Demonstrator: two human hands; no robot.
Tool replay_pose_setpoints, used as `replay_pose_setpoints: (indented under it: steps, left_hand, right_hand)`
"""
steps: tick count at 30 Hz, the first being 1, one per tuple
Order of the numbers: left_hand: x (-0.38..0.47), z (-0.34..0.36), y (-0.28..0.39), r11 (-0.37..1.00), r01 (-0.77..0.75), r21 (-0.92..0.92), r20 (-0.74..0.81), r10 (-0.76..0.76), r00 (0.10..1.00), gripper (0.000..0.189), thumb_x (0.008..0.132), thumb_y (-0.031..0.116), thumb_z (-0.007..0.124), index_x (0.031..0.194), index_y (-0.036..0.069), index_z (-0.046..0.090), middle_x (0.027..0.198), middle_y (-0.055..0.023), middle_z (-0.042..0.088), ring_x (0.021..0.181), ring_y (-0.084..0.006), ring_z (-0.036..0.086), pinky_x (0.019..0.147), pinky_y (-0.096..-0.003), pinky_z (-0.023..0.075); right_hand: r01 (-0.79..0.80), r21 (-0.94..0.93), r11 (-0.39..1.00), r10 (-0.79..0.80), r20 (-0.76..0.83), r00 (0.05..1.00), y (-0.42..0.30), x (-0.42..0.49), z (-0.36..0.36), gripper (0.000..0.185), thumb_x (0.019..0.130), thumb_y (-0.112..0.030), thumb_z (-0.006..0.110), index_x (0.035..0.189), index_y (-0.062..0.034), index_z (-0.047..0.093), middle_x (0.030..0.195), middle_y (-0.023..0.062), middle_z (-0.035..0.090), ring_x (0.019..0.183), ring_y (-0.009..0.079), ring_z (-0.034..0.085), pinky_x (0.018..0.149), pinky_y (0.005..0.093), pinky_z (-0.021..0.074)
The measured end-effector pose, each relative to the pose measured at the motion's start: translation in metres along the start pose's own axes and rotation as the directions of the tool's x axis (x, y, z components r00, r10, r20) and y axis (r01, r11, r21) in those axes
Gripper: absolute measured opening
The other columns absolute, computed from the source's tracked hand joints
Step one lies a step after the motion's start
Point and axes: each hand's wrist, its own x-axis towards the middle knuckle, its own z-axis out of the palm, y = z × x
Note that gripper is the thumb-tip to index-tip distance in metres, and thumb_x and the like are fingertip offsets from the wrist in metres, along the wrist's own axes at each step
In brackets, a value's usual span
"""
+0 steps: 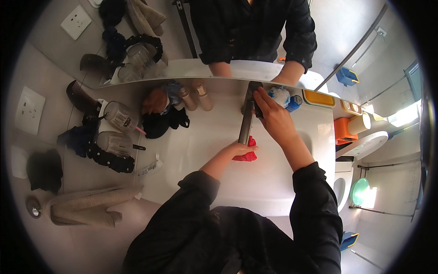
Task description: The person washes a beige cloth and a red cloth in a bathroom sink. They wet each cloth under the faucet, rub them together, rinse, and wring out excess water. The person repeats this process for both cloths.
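A dark metal faucet (245, 126) reaches out over the white washbasin (198, 147). My right hand (276, 120) is at its far end, with the fingers on the dark faucet handle (259, 108). Below the spout's tip, my left hand (235, 149) holds a bunched red cloth (249, 156). Part of the cloth hangs out past the fingers; the rest is hidden by the hand. I cannot tell whether water is running.
Left of the basin stand clear cups (121, 116), a comb (80, 97) and a black headband (111, 161). Two bottles (202, 97) and black fabric (160, 123) sit behind. A blue-and-white scrubber (279, 96), blue can (294, 103) and yellow tray (319, 98) are right, below the mirror (239, 70).
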Motion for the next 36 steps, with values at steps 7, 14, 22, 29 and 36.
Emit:
replay_pose_setpoints:
  steps: [7,14,22,29,36]
  left_hand:
    - [-0.022,0.002,0.064,0.853,-0.061,0.519,-0.015,0.081,0.997,0.041,0.082,0.042,0.059,0.091,0.002,0.06,0.087,-0.0156,0.06,0.082,-0.0278,0.059,0.074,-0.0396,0.045]
    - [-0.022,0.004,0.085,0.688,-0.087,0.72,-0.04,0.167,0.985,0.042,0.081,0.043,0.057,0.088,0.001,0.06,0.087,-0.0199,0.059,0.08,-0.0322,0.058,0.073,-0.0418,0.0441]
    - [-0.015,0.002,0.099,0.692,-0.08,0.718,-0.055,0.17,0.984,0.038,0.084,0.042,0.055,0.085,0.004,0.062,0.08,-0.0142,0.062,0.077,-0.0284,0.059,0.071,-0.0404,0.0447]
    - [-0.026,-0.002,0.076,0.888,-0.232,-0.398,-0.234,0.146,0.961,0.039,0.09,0.04,0.048,0.099,0.006,0.063,0.089,-0.0063,0.064,0.085,-0.0183,0.06,0.073,-0.0342,0.0448]
    - [-0.114,0.009,0.06,0.554,-0.447,-0.703,-0.432,0.167,0.886,0.044,0.09,0.04,0.048,0.121,0.009,0.05,0.116,-0.0054,0.054,0.11,-0.0154,0.048,0.09,-0.0337,0.04]
  right_hand:
    - [-0.073,0.083,0.994,0.061,0.141,0.988,0.007,0.006,-0.022,0.052,0.07,-0.008,0.065,0.121,-0.0045,0.051,0.127,0.012,0.051,0.085,0.0279,0.063,0.07,0.0344,0.0522]
    - [-0.074,0.122,0.99,0.053,0.161,0.985,0.007,0.009,-0.025,0.053,0.072,-0.015,0.066,0.122,-0.0052,0.051,0.127,0.0116,0.051,0.085,0.0296,0.063,0.072,0.0352,0.0518]
    - [-0.139,0.221,0.965,0.098,0.183,0.978,0.011,0.008,-0.025,0.051,0.075,-0.018,0.065,0.124,-0.0082,0.05,0.127,0.0138,0.05,0.096,0.0326,0.059,0.079,0.0362,0.0498]
    - [-0.719,0.381,0.581,0.647,0.32,0.692,0.039,-0.13,0.101,0.049,0.088,-0.027,0.058,0.132,-0.0112,0.042,0.121,0.0117,0.053,0.101,0.0251,0.057,0.084,0.037,0.0469]
    - [-0.536,0.666,-0.518,0.359,0.738,0.571,-0.022,-0.111,0.172,0.036,0.088,-0.034,0.056,0.11,-0.0056,0.055,0.099,0.0066,0.061,0.087,0.0159,0.058,0.073,0.0266,0.0464]
